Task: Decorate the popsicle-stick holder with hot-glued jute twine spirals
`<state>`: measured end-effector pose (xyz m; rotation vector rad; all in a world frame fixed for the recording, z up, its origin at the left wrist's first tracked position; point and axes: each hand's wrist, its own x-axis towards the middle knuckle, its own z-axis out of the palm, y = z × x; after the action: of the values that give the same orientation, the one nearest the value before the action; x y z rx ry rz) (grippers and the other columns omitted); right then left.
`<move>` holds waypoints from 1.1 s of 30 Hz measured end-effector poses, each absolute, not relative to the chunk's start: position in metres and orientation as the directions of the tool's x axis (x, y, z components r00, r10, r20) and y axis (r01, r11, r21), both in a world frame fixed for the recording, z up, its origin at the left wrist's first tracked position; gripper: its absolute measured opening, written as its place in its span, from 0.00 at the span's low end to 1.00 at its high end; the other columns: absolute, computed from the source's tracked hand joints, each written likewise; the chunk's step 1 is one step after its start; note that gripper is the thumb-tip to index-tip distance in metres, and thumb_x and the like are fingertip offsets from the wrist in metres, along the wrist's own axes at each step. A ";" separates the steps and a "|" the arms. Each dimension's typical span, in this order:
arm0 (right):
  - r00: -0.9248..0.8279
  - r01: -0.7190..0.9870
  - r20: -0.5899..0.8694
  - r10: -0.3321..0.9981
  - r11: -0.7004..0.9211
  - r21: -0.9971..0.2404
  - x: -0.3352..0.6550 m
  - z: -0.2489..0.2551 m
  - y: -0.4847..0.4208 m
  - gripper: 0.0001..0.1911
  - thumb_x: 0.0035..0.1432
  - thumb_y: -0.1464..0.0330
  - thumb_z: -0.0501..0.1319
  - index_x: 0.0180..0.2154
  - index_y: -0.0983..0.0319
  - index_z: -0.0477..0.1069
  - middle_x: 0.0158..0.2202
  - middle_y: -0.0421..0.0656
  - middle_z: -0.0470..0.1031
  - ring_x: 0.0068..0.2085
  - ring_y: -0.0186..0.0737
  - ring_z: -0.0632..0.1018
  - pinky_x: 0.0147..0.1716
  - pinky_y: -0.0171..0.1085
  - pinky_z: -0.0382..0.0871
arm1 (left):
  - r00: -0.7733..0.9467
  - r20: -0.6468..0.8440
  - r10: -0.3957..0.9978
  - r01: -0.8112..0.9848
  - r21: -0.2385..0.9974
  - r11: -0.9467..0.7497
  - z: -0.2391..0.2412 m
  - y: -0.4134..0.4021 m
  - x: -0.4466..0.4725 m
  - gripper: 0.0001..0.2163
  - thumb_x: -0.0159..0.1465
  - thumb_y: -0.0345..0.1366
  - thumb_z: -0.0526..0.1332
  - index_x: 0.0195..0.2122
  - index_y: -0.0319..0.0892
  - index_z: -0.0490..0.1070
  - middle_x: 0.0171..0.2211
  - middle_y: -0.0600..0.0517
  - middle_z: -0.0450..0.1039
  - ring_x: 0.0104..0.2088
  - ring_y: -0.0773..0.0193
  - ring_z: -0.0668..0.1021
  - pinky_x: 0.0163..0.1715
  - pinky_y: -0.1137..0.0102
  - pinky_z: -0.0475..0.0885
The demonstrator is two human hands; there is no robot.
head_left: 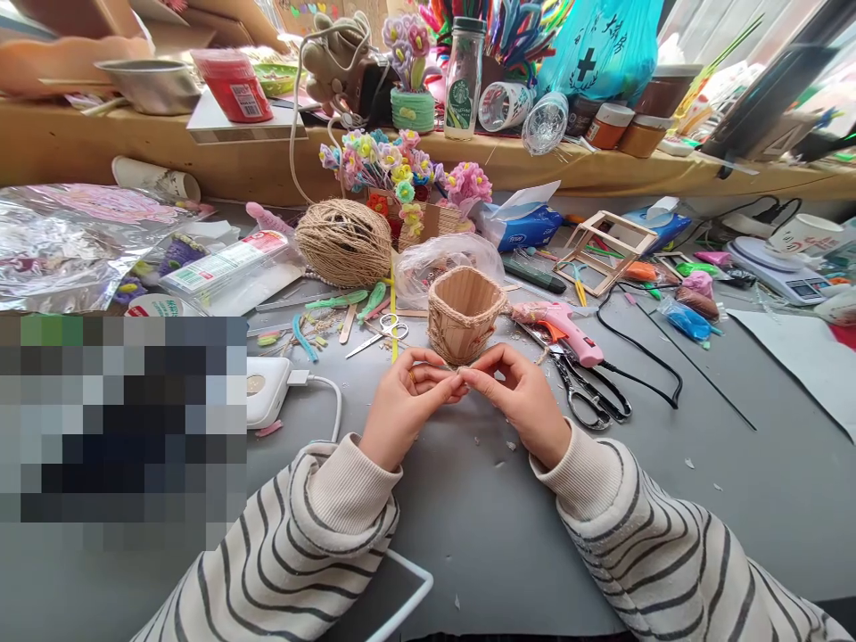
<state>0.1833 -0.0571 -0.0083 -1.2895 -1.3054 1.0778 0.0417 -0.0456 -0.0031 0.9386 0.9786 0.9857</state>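
A small pot of wooden sticks wound with jute twine (463,314) stands on the grey table in front of me. My left hand (405,406) and my right hand (520,397) meet just below its base, fingertips pinched together on a thin strand of twine (461,373) at the pot's bottom edge. Both hands are closed in a pinch. A big ball of jute twine (344,242) sits behind and to the left of the pot.
Pink glue gun (560,325) and black scissors (588,392) lie right of the pot, small scissors (384,332) to its left. A white power bank (266,390) with cable is left. Pipe-cleaner flowers (401,169), tissue pack (522,227), wooden frame (605,250), scale (779,267) crowd the back.
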 end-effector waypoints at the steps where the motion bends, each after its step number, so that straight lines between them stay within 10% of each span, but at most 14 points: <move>1: 0.018 0.140 0.035 0.999 0.032 -0.990 0.186 -0.007 -0.056 0.11 0.46 0.61 0.62 0.26 0.63 0.66 0.24 0.38 0.68 0.27 0.31 0.68 0.26 0.32 0.62 | 0.243 -0.224 0.944 -0.221 0.935 0.278 -0.003 -0.045 0.042 0.14 0.47 0.33 0.66 0.30 0.40 0.59 0.22 0.55 0.74 0.26 0.67 0.77 0.31 0.71 0.72; 33: -0.323 0.492 0.515 0.794 0.606 -0.625 0.205 -0.001 -0.056 0.09 0.53 0.71 0.57 0.37 0.62 0.71 0.32 0.44 0.73 0.29 0.32 0.71 0.28 0.33 0.68 | 0.334 -0.273 0.902 -0.154 0.928 0.338 0.001 -0.044 0.038 0.11 0.46 0.35 0.66 0.30 0.37 0.71 0.25 0.52 0.75 0.29 0.66 0.77 0.32 0.72 0.73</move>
<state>0.2054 -0.0557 -0.0006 -1.0178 -1.9900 0.4534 0.0377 -0.0436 0.0015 0.9633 0.9680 0.8505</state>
